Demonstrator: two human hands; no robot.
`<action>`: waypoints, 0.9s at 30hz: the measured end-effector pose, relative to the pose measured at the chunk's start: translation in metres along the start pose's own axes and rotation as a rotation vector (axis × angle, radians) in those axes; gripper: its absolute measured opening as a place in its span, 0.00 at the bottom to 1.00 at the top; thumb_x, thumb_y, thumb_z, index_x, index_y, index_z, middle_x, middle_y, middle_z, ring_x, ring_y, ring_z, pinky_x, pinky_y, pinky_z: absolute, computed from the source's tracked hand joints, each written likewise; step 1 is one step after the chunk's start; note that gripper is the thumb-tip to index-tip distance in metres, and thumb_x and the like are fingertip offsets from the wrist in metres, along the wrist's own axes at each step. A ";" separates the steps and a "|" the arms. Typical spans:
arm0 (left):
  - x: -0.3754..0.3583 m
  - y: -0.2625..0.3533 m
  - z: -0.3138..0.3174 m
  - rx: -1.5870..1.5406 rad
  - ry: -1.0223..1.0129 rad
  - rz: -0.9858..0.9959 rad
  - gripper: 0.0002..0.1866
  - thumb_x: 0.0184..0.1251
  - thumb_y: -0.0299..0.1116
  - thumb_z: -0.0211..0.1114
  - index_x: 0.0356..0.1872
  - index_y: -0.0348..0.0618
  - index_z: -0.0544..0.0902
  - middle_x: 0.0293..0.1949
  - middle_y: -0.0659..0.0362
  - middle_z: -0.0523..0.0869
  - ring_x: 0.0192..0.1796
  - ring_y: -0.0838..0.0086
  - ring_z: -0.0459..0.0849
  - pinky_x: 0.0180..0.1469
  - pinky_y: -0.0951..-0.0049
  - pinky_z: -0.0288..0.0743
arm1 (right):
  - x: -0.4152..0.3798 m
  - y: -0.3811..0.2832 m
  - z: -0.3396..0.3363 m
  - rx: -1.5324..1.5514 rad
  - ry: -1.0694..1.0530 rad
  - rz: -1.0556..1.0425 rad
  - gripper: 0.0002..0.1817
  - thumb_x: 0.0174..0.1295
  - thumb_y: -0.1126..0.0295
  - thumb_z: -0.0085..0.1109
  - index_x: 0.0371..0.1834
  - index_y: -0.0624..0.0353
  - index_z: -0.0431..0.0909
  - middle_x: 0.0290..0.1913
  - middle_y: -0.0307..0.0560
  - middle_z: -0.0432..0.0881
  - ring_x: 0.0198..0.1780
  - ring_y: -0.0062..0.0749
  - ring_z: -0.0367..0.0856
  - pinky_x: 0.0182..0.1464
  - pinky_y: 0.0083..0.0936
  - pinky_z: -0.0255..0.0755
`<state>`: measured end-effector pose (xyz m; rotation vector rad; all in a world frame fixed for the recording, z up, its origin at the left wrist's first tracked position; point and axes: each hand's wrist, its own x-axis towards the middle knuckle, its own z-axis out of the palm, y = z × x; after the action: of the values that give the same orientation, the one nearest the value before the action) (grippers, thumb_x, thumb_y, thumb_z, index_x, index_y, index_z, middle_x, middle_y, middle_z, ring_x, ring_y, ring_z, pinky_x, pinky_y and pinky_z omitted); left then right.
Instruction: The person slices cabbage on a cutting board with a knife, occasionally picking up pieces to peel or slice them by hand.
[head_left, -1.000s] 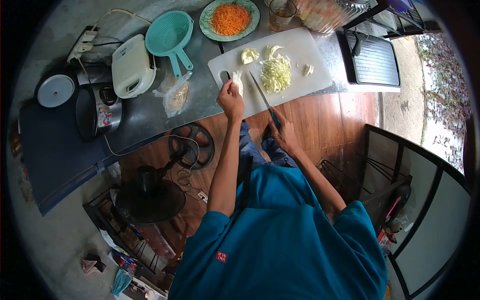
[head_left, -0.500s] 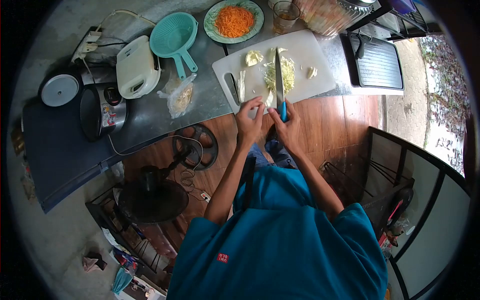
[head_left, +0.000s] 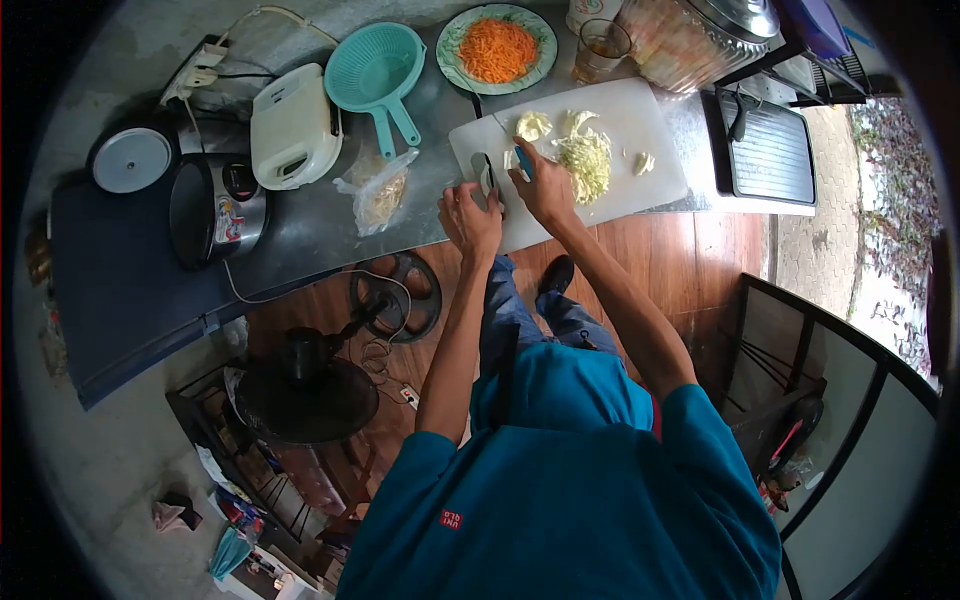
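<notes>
Cabbage strip (head_left: 487,178) at left on cutting board (head_left: 632,108): curled left hand (head_left: 470,217) just beside it, perhaps for steadying, grip unclear; clamped right hand (head_left: 545,190) on knife (head_left: 524,160), probably for control. Had shredded cabbage (head_left: 588,170) heaped rightward, presumably for space; had carrot plate (head_left: 448,50) far, likely against mixing.

White appliance (head_left: 290,132) beside a turquoise colander (head_left: 374,70), ridged grill pan (head_left: 770,155) well apart

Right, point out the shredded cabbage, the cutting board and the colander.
Shredded cabbage (head_left: 586,168): head view, middle of the pile.
Cutting board (head_left: 632,115): head view, bare upper-right surface.
Colander (head_left: 376,68): head view, inside of the bowl.
</notes>
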<state>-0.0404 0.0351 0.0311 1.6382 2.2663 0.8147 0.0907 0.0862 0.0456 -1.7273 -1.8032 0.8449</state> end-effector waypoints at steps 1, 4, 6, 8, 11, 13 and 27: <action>0.002 -0.004 0.003 0.037 -0.019 -0.005 0.11 0.57 0.37 0.72 0.36 0.42 0.83 0.40 0.52 0.80 0.47 0.54 0.77 0.53 0.57 0.68 | 0.004 0.001 0.008 -0.012 0.058 -0.074 0.37 0.55 0.66 0.68 0.70 0.46 0.66 0.41 0.62 0.84 0.37 0.59 0.83 0.39 0.46 0.77; 0.004 -0.014 0.008 0.063 -0.097 -0.051 0.10 0.57 0.37 0.70 0.33 0.43 0.82 0.39 0.53 0.80 0.48 0.54 0.76 0.52 0.55 0.69 | 0.012 0.000 0.022 -0.050 0.072 -0.039 0.38 0.54 0.66 0.68 0.71 0.46 0.65 0.43 0.60 0.84 0.38 0.59 0.83 0.39 0.46 0.77; 0.003 -0.017 0.009 0.025 -0.095 -0.067 0.09 0.57 0.35 0.70 0.32 0.42 0.82 0.38 0.53 0.80 0.47 0.54 0.76 0.52 0.55 0.69 | 0.015 -0.001 0.027 -0.066 0.041 -0.008 0.38 0.54 0.64 0.68 0.71 0.46 0.64 0.45 0.59 0.84 0.39 0.59 0.83 0.39 0.46 0.77; 0.002 -0.016 0.008 -0.020 -0.095 -0.078 0.08 0.56 0.34 0.70 0.32 0.42 0.82 0.37 0.52 0.81 0.47 0.54 0.77 0.52 0.55 0.70 | 0.017 -0.002 0.031 -0.042 0.086 -0.027 0.37 0.55 0.67 0.66 0.71 0.47 0.65 0.44 0.60 0.84 0.39 0.60 0.83 0.40 0.47 0.77; 0.001 -0.018 0.005 -0.190 0.019 -0.133 0.07 0.56 0.29 0.70 0.32 0.40 0.81 0.33 0.53 0.83 0.40 0.61 0.81 0.46 0.61 0.75 | 0.020 0.006 0.045 -0.024 0.058 0.008 0.37 0.55 0.69 0.66 0.71 0.48 0.64 0.47 0.63 0.83 0.41 0.59 0.84 0.41 0.44 0.77; 0.004 -0.021 0.000 -0.467 0.004 -0.274 0.07 0.58 0.28 0.70 0.35 0.39 0.81 0.31 0.54 0.85 0.31 0.69 0.83 0.36 0.69 0.77 | 0.020 -0.005 0.039 -0.031 0.027 0.072 0.36 0.55 0.70 0.65 0.70 0.49 0.66 0.46 0.64 0.84 0.41 0.59 0.84 0.41 0.44 0.77; 0.071 0.035 0.013 -0.472 -0.119 0.199 0.13 0.65 0.24 0.62 0.49 0.38 0.85 0.41 0.49 0.84 0.44 0.56 0.84 0.50 0.64 0.76 | -0.064 0.016 -0.030 0.281 0.338 0.103 0.31 0.55 0.71 0.69 0.65 0.55 0.73 0.39 0.56 0.87 0.41 0.46 0.88 0.44 0.35 0.78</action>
<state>-0.0305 0.1130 0.0493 1.6408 1.6802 1.1573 0.1281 0.0253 0.0587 -1.6718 -1.3192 0.7524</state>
